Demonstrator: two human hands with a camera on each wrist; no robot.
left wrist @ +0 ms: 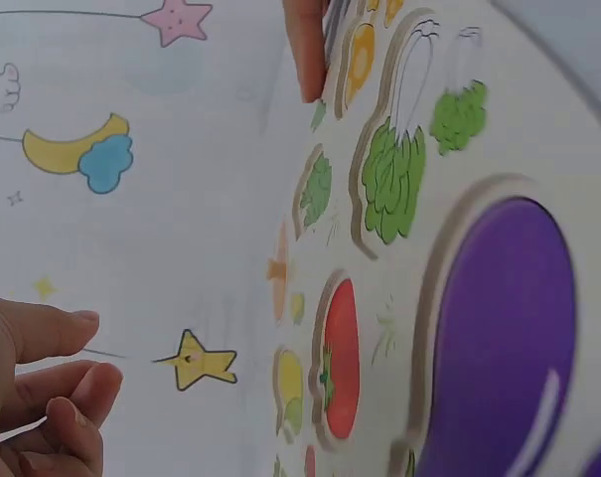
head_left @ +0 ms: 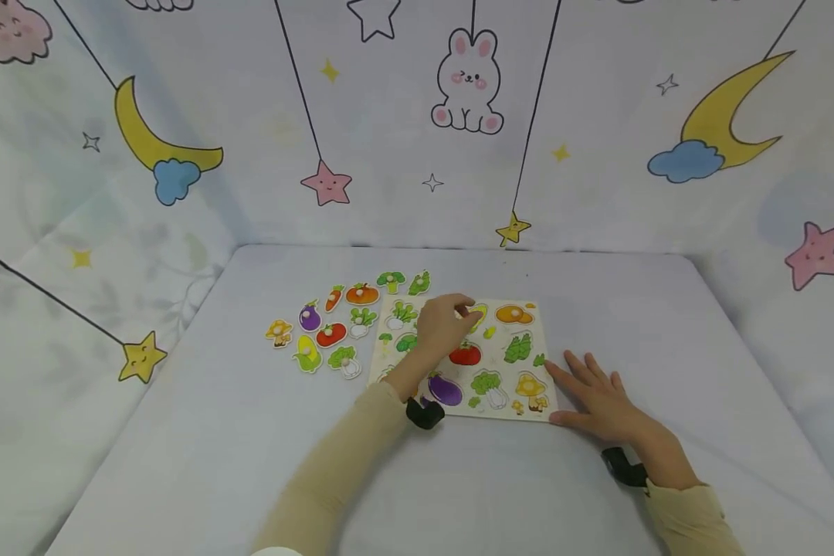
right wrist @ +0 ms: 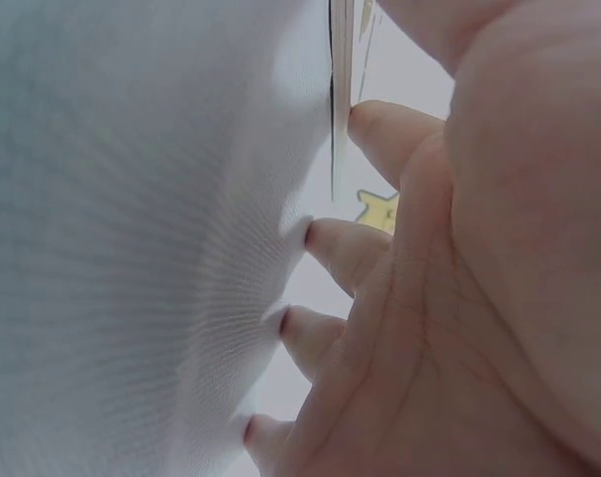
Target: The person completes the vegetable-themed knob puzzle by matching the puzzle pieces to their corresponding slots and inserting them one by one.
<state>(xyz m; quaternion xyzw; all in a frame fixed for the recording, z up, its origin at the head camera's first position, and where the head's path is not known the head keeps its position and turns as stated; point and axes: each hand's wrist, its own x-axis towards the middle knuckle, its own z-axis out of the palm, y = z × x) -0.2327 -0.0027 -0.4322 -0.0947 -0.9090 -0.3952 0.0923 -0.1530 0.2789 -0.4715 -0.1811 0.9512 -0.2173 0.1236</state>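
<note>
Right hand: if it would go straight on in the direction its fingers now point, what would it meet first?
Most likely the right edge of the puzzle board. The index fingertip of the right hand seems to touch that edge, though exact contact is hard to judge.

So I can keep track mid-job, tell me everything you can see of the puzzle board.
The puzzle board is a flat cream rectangle, apparently wooden, with shallow recesses bearing coloured vegetable pictures, among them a tomato and an eggplant; those two recesses hold no piece. It lies flat on the white table. The right hand touches its right edge with the index finger, thumb by its near right corner. The left hand is above it, hiding part of its surface.
</note>
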